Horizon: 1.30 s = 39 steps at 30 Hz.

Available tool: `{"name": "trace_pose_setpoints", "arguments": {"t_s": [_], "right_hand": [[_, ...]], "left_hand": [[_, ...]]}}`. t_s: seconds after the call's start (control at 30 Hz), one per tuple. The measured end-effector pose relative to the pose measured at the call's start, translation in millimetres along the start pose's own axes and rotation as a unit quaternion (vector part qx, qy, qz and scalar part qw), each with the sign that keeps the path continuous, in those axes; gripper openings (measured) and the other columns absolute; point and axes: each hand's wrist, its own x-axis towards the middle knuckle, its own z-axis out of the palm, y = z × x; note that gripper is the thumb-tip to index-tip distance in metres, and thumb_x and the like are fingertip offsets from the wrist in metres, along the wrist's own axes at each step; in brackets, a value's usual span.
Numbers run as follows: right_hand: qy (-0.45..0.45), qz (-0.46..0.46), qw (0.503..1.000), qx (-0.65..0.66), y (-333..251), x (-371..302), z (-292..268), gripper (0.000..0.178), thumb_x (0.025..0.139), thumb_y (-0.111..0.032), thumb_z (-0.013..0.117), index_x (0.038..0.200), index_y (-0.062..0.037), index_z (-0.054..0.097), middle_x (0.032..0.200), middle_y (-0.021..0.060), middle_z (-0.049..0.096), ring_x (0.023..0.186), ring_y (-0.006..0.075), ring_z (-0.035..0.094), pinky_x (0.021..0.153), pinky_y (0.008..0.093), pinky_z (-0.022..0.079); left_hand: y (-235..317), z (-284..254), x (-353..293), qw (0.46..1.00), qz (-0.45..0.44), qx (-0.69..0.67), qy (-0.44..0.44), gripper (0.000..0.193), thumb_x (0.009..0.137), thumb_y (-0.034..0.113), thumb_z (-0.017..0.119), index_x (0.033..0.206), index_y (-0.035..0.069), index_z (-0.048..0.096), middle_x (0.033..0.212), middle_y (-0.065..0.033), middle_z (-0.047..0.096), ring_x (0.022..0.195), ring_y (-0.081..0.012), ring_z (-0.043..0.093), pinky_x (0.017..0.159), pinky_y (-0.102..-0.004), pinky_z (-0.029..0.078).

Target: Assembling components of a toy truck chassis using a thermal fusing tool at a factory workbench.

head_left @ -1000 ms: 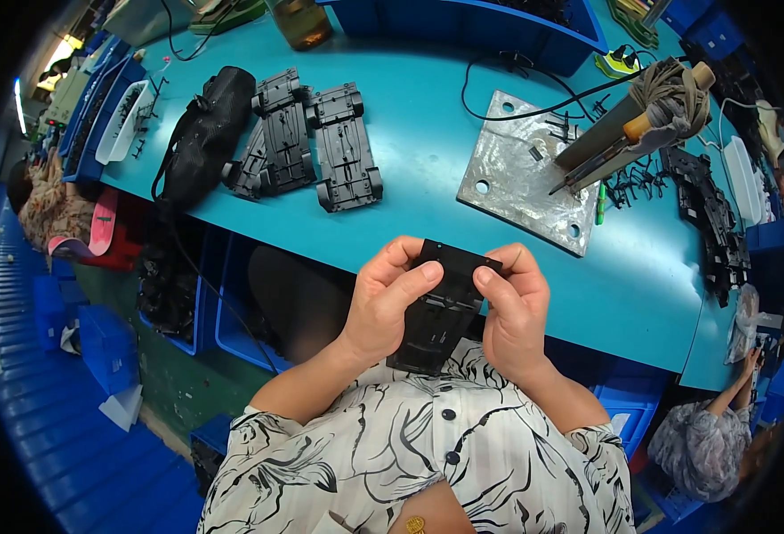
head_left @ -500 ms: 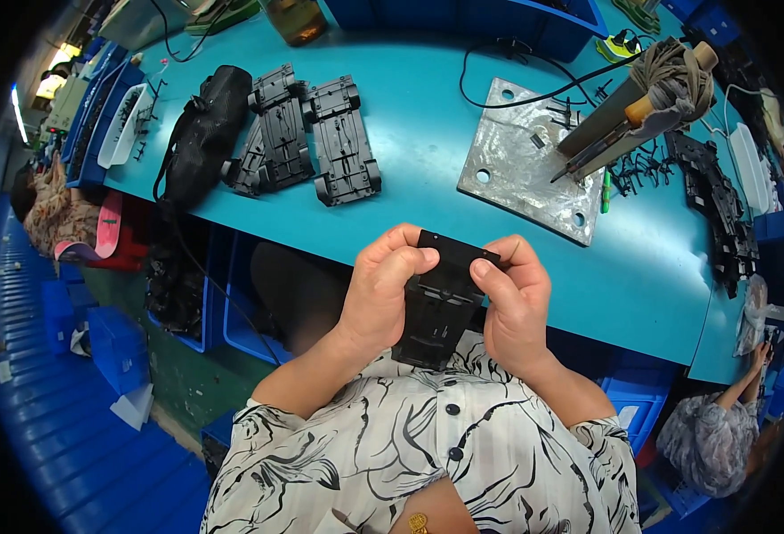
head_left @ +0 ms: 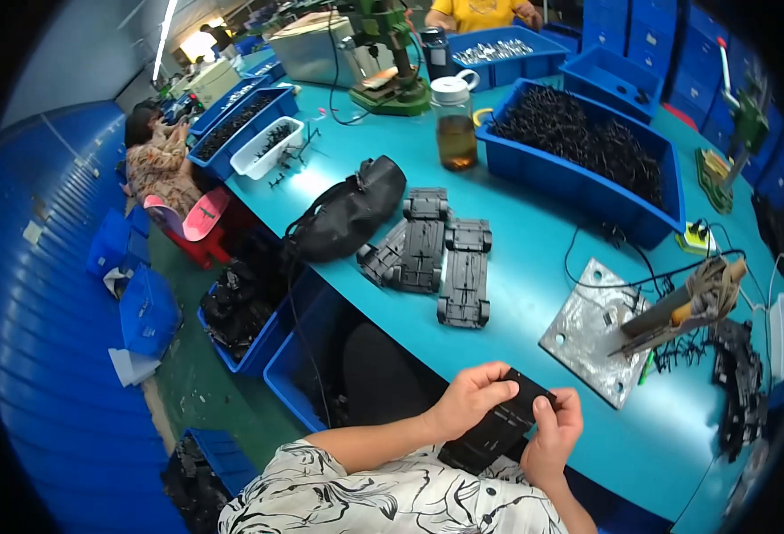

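Panel (head_left: 492, 436): by the table's (head_left: 518, 322) near edge; probably light, stiff, slick;
Left hand (head_left: 474, 402): fingers pinch far left corner;
Right hand (head_left: 551, 438): fingers pinch far right;
Hold: best by edges

- I can't see most of the fingers of the left hand (head_left: 474, 402) and right hand (head_left: 552, 436), which curl behind the black part (head_left: 493, 431); its far side is hidden from me as well.
- The right forearm (head_left: 575, 511) and patterned shirt (head_left: 392, 507) run out of my view at the lower edge.
- My top edge cuts off the head of the person in yellow (head_left: 476, 11).
- Silvery pieces (head_left: 494, 51) are too small for me to identify.
- Black pieces (head_left: 574, 133) tangle together; I can't separate them by eye.
- I can't tell what the dark rounded shape (head_left: 383, 365) beneath the tabletop (head_left: 521, 311) is.
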Motion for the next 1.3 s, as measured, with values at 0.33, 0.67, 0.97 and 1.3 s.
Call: {"name": "trace_pose_setpoints", "arguments": {"t_s": [0.33, 0.67, 0.97, 1.3], "right_hand": [[-0.008, -0.065, 0.991, -0.120, -5.6, 14.0, 8.0, 0.015, 0.088, -0.007, 0.060, 0.099, -0.0017, 0.050, 0.089, 0.0010, 0.052, 0.079, 0.0073, 0.046, 0.071, 0.0219, 0.038], [-0.104, -0.344, 0.839, -0.409, -11.0, 5.5, 17.7, 0.033, 0.072, 0.001, 0.067, 0.105, 0.0023, 0.060, 0.097, 0.0151, 0.058, 0.089, 0.0307, 0.054, 0.079, 0.0362, 0.043], [-0.097, -0.278, 0.895, -0.334, -4.6, 15.1, 7.8, 0.033, 0.079, 0.002, 0.058, 0.111, 0.0057, 0.053, 0.105, 0.0175, 0.057, 0.099, 0.0293, 0.056, 0.086, 0.0362, 0.045], [0.009, -0.029, 0.997, 0.074, 16.8, 12.0, -13.2, 0.023, 0.089, -0.003, 0.059, 0.110, 0.0023, 0.051, 0.100, 0.0050, 0.060, 0.091, 0.0092, 0.057, 0.078, 0.0246, 0.049]], "left_hand": [[9.7, 2.9, 7.6, 0.994, 0.090, 0.054, 0.003, 0.011, 0.093, 0.005, 0.053, 0.100, 0.000, 0.059, 0.085, 0.0031, 0.057, 0.076, -0.0010, 0.050, 0.066, -0.0171, 0.044], [26.6, 8.4, -4.3, 0.899, 0.279, 0.321, 0.106, 0.018, 0.087, 0.002, 0.057, 0.104, -0.002, 0.062, 0.088, -0.0066, 0.062, 0.074, -0.0099, 0.057, 0.065, -0.0233, 0.047], [34.0, 18.1, 7.4, 0.791, 0.356, 0.497, 0.004, 0.036, 0.089, 0.016, 0.058, 0.112, -0.011, 0.055, 0.095, -0.0206, 0.059, 0.083, -0.0299, 0.058, 0.073, -0.0351, 0.047], [23.6, 40.1, 31.7, 0.767, 0.276, 0.572, -0.095, 0.035, 0.088, 0.015, 0.060, 0.113, -0.010, 0.058, 0.092, -0.0177, 0.057, 0.080, -0.0261, 0.057, 0.070, -0.0329, 0.046]]}}
